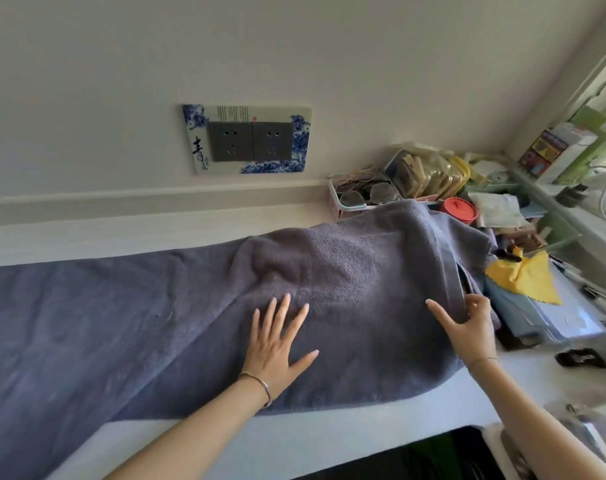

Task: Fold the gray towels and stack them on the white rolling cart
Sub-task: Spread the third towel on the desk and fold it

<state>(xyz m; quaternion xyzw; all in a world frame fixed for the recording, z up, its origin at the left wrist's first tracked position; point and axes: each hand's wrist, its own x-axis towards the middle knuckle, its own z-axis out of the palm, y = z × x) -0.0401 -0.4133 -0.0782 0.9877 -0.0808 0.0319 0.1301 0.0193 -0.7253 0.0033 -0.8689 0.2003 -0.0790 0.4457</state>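
A large gray towel point(128, 327) lies spread across the white table point(312, 441), its right part doubled over into a folded layer point(346, 265). My left hand point(277, 344) presses flat on the folded layer, fingers straight and spread. My right hand point(467, 327) is at the towel's right edge, thumb and fingers pinching the fabric there while the index finger points out to the left. The white rolling cart is not in view.
Clutter sits at the right end of the table: a pink basket of eyeglasses point(360, 195), a red lid point(459, 209), a yellow cloth point(523, 278), blue folded items point(530, 313), and a black object point(580, 356). A wall outlet plate point(247, 140) is behind the table.
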